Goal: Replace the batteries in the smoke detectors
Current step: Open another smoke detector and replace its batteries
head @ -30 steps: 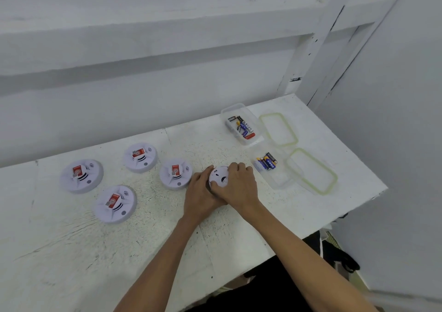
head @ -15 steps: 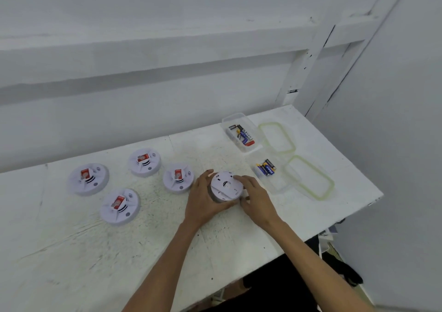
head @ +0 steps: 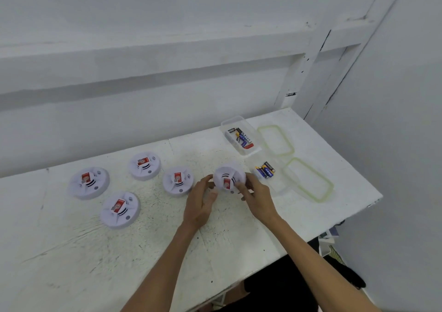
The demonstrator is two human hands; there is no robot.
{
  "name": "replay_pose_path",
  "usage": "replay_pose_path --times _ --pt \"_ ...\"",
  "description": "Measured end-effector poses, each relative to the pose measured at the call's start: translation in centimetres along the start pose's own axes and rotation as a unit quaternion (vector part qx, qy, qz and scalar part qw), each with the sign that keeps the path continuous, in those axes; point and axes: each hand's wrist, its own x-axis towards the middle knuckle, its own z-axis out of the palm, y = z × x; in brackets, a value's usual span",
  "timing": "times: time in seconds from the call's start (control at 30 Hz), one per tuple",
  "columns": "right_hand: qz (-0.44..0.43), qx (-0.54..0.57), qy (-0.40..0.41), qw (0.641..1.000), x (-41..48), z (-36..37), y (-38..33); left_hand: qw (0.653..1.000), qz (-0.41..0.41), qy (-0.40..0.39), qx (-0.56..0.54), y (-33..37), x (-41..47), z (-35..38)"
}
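A white round smoke detector (head: pixel 229 176) with a red label is tilted up off the white table (head: pixel 71 252), its face toward me. My right hand (head: pixel 257 198) grips its right edge. My left hand (head: pixel 201 204) is at its left edge, fingers spread and touching the rim. Several more white detectors lie face up to the left: one (head: pixel 178 180) next to my left hand, others (head: pixel 144 165) (head: pixel 89 183) (head: pixel 120 210) farther left. A clear box (head: pixel 240 135) at the back holds several batteries. Nearer, a second clear box (head: pixel 275 187) holds a few blue batteries (head: pixel 265 170).
Two clear lids with greenish seals lie right of the boxes, one at the back (head: pixel 275 140), one nearer (head: pixel 308 179). The table's right edge drops off past them. A white wall runs along the back and a post stands at the back right corner.
The detector was flat under both hands, then lifted with its back showing. Now it is turned over so its red label faces me, and my left hand has loosened.
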Motion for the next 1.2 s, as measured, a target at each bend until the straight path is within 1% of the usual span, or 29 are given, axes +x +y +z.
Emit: replay_pose_path --times 0.1,0.2,0.27,0.33,0.47,0.57,0.63,0.73,0.83,0.93,1.2 --pt "0.060 0.095 -0.017 0.994 0.4 0.4 -0.6 1.000 0.004 0.014 -0.015 -0.2 0.4 0.2" --pt "0.122 0.171 -0.050 0.976 0.7 1.2 -0.6 0.999 -0.003 0.024 -0.025 0.0 0.7 0.3" --pt "0.167 0.206 -0.062 0.962 0.8 1.6 -0.6 0.999 -0.004 0.032 -0.029 0.0 0.8 0.2" --pt "0.188 0.212 -0.064 0.957 1.0 2.0 -0.5 0.999 -0.005 0.036 -0.038 -0.3 1.0 0.2" --pt "0.191 0.243 -0.026 0.951 1.3 2.9 -0.9 0.999 -0.021 0.027 -0.033 -0.4 1.3 0.2" --pt "0.175 0.244 -0.018 0.954 1.5 3.3 -0.7 0.999 -0.032 0.012 -0.017 -0.6 1.6 0.3" --pt "0.176 0.237 -0.013 0.956 1.6 3.3 -0.3 1.000 -0.030 0.000 -0.001 -0.6 1.8 0.4" --pt "0.189 0.260 -0.012 0.947 1.8 3.1 0.1 1.000 -0.010 -0.015 0.021 -0.5 2.2 0.8" --pt "0.203 0.287 -0.012 0.936 2.0 2.8 0.3 0.999 -0.038 -0.013 0.001 -0.3 2.7 1.2" --pt "0.224 0.288 -0.003 0.931 2.3 2.8 0.6 0.998 -0.064 -0.019 -0.009 -0.1 3.2 1.4" --pt "0.233 0.290 -0.007 0.928 2.6 2.9 0.7 0.996 -0.085 -0.021 -0.008 -0.2 3.4 1.5"
